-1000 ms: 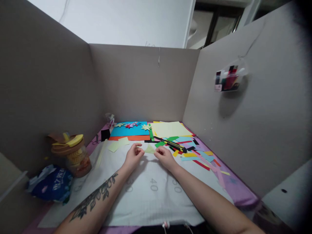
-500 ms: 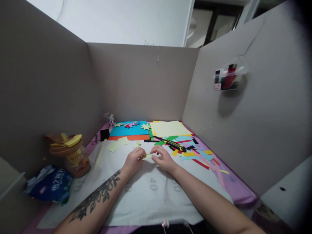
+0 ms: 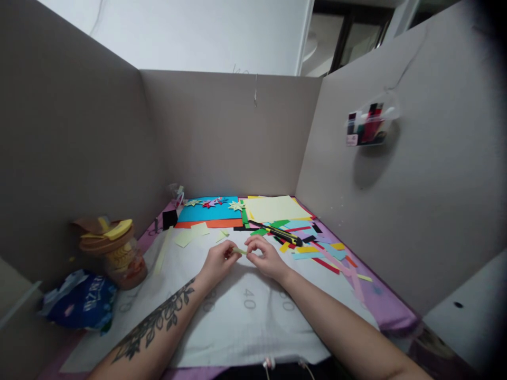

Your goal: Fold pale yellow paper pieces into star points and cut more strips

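Observation:
Between my two hands is a small folded piece of pale green paper [image 3: 240, 251], held just above the white sheet [image 3: 237, 327]. My left hand [image 3: 219, 259] pinches its left end, fingers curled round it. At its right end, my right hand [image 3: 266, 257] has thumb and fingertips closed on the paper. Beyond the left hand lie a small folded pale green piece [image 3: 222, 235] and flat pale green paper squares [image 3: 191, 234]. Folded paper stars [image 3: 209, 203] rest on the blue paper [image 3: 202, 212] at the back.
A black and yellow utility knife [image 3: 283, 235] lies among coloured paper strips [image 3: 317, 252] on the right. Pale yellow sheets [image 3: 277, 209] are stacked behind. A lidded brown cup [image 3: 122, 256] and a blue packet [image 3: 81, 301] stand left. Grey panels [image 3: 229, 132] enclose the table.
The paper between my hands has turned from lying flatter to a tilted, narrower shape. Both hands stay at nearly the same place, fingers shifted slightly.

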`<state>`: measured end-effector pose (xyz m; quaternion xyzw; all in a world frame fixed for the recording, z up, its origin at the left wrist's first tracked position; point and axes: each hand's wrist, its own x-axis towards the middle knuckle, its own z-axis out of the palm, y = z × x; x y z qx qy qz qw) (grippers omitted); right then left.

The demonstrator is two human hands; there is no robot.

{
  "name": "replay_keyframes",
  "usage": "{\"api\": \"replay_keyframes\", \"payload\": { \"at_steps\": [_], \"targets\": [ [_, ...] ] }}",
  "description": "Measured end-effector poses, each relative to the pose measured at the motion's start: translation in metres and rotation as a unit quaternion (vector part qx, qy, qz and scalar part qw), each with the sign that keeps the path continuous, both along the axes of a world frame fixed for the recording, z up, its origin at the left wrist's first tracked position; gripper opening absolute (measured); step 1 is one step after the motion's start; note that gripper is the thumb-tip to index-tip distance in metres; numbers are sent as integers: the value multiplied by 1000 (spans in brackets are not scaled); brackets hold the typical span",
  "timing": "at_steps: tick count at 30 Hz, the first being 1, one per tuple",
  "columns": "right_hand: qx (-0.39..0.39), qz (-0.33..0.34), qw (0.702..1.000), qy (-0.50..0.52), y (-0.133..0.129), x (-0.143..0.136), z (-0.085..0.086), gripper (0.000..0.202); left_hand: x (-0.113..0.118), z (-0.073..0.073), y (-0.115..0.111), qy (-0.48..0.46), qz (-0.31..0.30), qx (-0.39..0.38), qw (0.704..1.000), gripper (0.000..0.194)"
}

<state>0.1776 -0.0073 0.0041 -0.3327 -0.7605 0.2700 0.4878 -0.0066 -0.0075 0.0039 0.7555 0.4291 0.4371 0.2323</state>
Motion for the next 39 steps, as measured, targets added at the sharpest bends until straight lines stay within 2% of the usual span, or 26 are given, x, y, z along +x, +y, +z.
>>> {"api": "replay_keyframes", "payload": {
  "at_steps": [4,7,12,16,20,23,28,32,39],
  "targets": [
    [-11,-10,1000,17,4,-1,-2,5,4,-1,2,-68,9,-81,994,8],
    [-56,-4,997,45,8,-2,-7,7,5,-1,3,-97,4,-117,988,8],
    [-144,7,985,97,15,-5,-17,9,6,0,3,-110,-4,-127,986,11],
    [-178,3,975,134,16,-8,-18,17,7,-3,4,-112,-23,-127,985,12],
    [-209,29,962,175,17,-9,-17,22,7,-5,4,-122,-42,-131,983,14],
    [-214,26,959,183,18,-9,-18,24,8,-5,4,-129,-41,-131,982,16],
    [-187,22,968,163,16,-11,-18,21,13,-4,2,-125,-23,-142,982,35],
    [-178,24,973,147,14,-13,-19,21,11,-5,2,-81,12,-123,989,29],
    [-227,38,951,207,16,-8,-17,29,10,-3,4,-136,1,-157,978,28]
  ]
}}
